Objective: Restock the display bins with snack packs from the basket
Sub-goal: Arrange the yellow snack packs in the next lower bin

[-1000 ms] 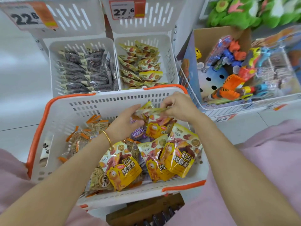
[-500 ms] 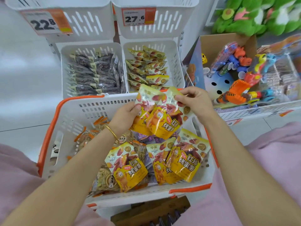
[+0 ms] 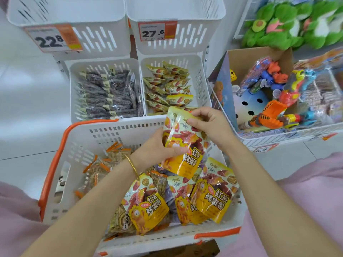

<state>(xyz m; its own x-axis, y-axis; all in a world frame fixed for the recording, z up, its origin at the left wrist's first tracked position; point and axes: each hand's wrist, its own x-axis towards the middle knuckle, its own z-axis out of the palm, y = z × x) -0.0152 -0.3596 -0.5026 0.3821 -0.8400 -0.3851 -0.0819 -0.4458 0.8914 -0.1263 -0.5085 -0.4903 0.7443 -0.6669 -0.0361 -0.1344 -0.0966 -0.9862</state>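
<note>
A small stack of yellow snack packs [image 3: 187, 145] is held upright over the far right part of the white basket with orange trim [image 3: 115, 130]. My left hand [image 3: 157, 149] grips the stack's lower left side and my right hand [image 3: 207, 125] pinches its top edge. More yellow packs [image 3: 211, 199] and clear orange-edged packs [image 3: 104, 164] lie in the basket. Just behind stands the right display bin [image 3: 201, 78], partly filled with the same yellow packs [image 3: 167, 86]. The left display bin [image 3: 74, 86] holds dark packs [image 3: 107, 93].
Two upper bins carry price tags 22.8 [image 3: 52, 38] and 27.6 [image 3: 156, 31]. To the right a wire bin [image 3: 278, 138] holds a cardboard box of plastic toys [image 3: 274, 101]. Green plush toys [image 3: 289, 23] sit at the top right. Pink-clothed knees flank the basket.
Both hands lifted the yellow packs out of the basket and squared them into one upright stack, nearer the right display bin. The view has tilted slightly.
</note>
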